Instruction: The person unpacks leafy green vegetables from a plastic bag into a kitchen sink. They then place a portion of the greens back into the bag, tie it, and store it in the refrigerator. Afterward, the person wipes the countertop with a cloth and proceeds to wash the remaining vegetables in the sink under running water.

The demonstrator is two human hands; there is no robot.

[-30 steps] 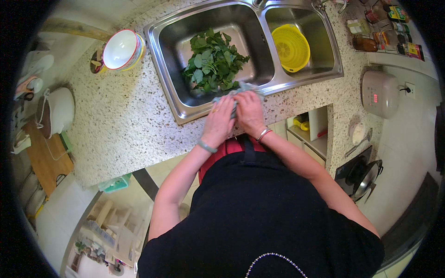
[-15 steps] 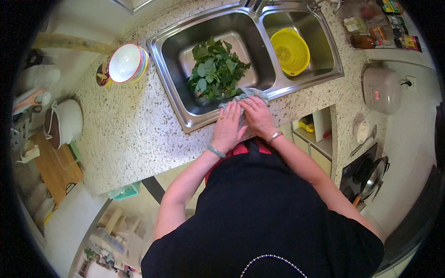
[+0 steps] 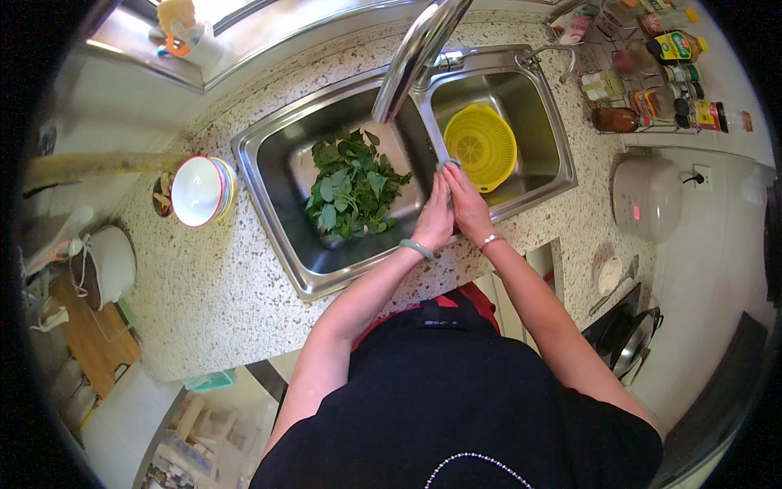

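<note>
Over the divider between the two sink basins, my left hand [image 3: 437,218] and my right hand [image 3: 470,205] press together, palms facing. A grey-green cloth [image 3: 450,164] is squeezed between them, and only small parts of it show. Left of my hands, a heap of green leafy vegetables [image 3: 357,183] lies in the larger basin of the steel sink [image 3: 281,259]. A yellow plastic colander [image 3: 482,147] sits in the smaller basin, just beyond my right hand.
The chrome faucet [image 3: 411,57] arches over the larger basin. Stacked bowls [image 3: 197,191] stand on the speckled counter [image 3: 195,301] at left. Bottles and jars [image 3: 652,90] fill a rack at far right, and a pan [image 3: 635,342] rests on the stove.
My hands have gone from the sink's front rim to the basin divider, bringing the cloth up between the palms. The view has tilted up, so the whole faucet spout now shows.
</note>
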